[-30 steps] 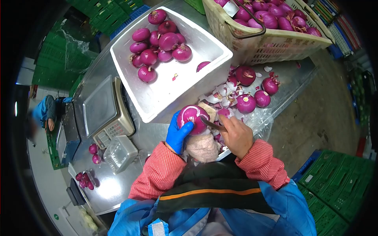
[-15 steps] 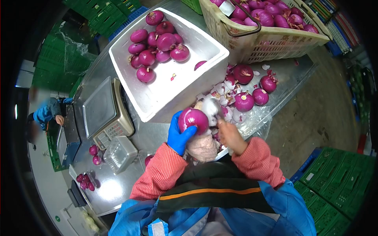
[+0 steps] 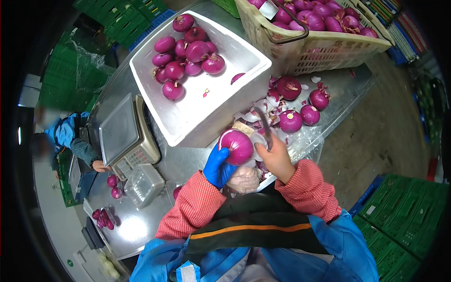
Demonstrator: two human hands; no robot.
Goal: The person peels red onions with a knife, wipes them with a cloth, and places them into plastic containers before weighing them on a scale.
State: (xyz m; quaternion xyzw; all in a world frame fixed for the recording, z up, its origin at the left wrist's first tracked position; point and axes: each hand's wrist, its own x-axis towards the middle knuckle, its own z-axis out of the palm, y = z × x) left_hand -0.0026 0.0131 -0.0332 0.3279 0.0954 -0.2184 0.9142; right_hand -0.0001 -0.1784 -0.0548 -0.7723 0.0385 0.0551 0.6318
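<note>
My left hand point(image 3: 219, 168), in a blue glove, holds a large red onion point(image 3: 236, 147) from below and the left. My bare right hand point(image 3: 277, 157) is closed round a dark knife point(image 3: 264, 123) whose blade points up and away, close to the onion's right side. Pale loose skin point(image 3: 258, 139) shows between the onion and my right fingers. Beyond my hands, onion peels point(image 3: 264, 112) lie heaped on the metal table, beside several loose onions point(image 3: 291, 121). Under my hands is a pale cloth-like bundle point(image 3: 244, 179).
A white foam box point(image 3: 221, 110) of onions stands ahead; a cream crate point(image 3: 324, 55) full of onions is behind it at right. At left are a scale point(image 3: 144, 151), a clear plastic tray point(image 3: 144, 185) and a co-worker's hand point(image 3: 100, 166). Green crates point(image 3: 399, 211) stand lower right.
The knife has swung upright and my right hand has shifted slightly. The onion has turned and moved a little right with my left hand. The co-worker's arm has reached to the scale.
</note>
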